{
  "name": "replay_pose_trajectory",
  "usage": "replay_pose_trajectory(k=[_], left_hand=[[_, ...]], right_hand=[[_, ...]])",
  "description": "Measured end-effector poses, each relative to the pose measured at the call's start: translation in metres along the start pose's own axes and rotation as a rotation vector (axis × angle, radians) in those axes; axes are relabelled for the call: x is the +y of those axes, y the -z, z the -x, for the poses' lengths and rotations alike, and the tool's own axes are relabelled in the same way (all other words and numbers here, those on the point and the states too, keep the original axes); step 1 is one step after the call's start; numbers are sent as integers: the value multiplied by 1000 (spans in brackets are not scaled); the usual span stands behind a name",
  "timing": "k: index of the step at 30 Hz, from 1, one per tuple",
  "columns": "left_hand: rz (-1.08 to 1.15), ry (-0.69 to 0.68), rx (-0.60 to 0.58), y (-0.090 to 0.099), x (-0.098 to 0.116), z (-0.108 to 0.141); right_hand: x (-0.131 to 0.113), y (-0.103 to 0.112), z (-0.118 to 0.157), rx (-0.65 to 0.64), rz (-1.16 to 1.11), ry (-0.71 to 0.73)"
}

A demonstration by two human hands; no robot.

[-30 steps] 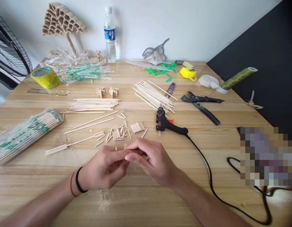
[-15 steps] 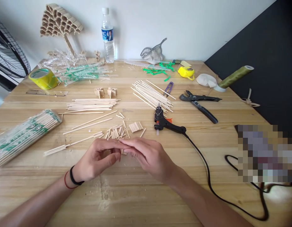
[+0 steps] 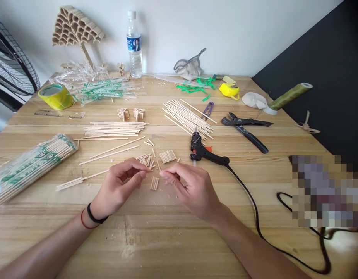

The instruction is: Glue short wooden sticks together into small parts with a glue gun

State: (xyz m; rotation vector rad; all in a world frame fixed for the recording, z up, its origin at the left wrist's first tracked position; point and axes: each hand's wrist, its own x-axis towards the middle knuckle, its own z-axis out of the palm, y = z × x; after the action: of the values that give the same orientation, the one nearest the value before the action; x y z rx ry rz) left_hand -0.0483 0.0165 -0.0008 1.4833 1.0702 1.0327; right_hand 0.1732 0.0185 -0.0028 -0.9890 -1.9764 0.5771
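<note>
My left hand (image 3: 123,184) is closed in a pinch, with a short wooden stick (image 3: 149,170) at its fingertips. Opposite it, my right hand (image 3: 192,188) also pinches thumb to fingers; whatever lies between them is too small to make out. A small row of joined stick pieces (image 3: 154,183) rests on the table between the hands. Just beyond the fingers lies a loose heap of cut stick pieces (image 3: 144,160), partly covered by my left hand. A larger joined row of pieces (image 3: 167,156) sits above my right hand.
A black glue gun (image 3: 209,153) lies right of centre, its cord (image 3: 254,205) running down the right side. Behind are long sticks (image 3: 187,118), black pliers (image 3: 245,128) and purple snips (image 3: 208,109). A bag of sticks (image 3: 36,166) lies left; a water bottle (image 3: 134,50) stands at the wall.
My hands, whose fingertips overlapped, have moved apart to either side. The small row of joined pieces now shows between them. The view has shifted slightly.
</note>
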Motion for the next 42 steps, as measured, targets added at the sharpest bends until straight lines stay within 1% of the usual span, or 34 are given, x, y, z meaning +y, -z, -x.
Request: replay_pose_trajectory(k=[1,3,6,9,11,14,18,22,24,28,29,32,34,35,38,42], left_hand=[[15,11,36,0,-3,-1],[33,1,65,1,-7,-4],[33,-18,56,2,-11,-5],[-1,-28,34,2,-11,-4],[-63,-43,5,2,-10,-3],[-176,-54,-32,3,-8,-2],[-270,-59,-37,5,-5,-2],[-365,-165,-72,6,-1,-1],[-387,-182,-75,6,-1,1],[-313,-117,-4,1,-3,3],[-285,-100,-11,-1,-4,4],[-258,-82,-102,-3,-6,4],[-298,-126,-135,-3,-8,4],[-325,-160,-132,-3,-9,3],[-380,-238,-98,-3,-11,3],[-412,-271,-68,-4,-10,2]], right_hand=[[0,1,-1,-34,14,-28],[1,0,-2,-125,62,-70],[2,-4,-2,-255,175,-121],[1,-9,0,-319,254,-141],[1,-10,0,-329,272,-132],[2,-10,0,-300,256,-99],[3,-8,1,-191,151,-76],[4,-8,4,-110,46,-59],[5,-9,5,-85,1,-46],[3,-10,5,-61,-61,-60],[2,-9,5,-56,-70,-67],[1,-9,3,-40,-92,-69],[0,-9,3,-34,-107,-64],[0,-8,3,-33,-116,-64],[0,-8,2,-37,-143,-70],[-2,-8,2,-56,-179,-92]])
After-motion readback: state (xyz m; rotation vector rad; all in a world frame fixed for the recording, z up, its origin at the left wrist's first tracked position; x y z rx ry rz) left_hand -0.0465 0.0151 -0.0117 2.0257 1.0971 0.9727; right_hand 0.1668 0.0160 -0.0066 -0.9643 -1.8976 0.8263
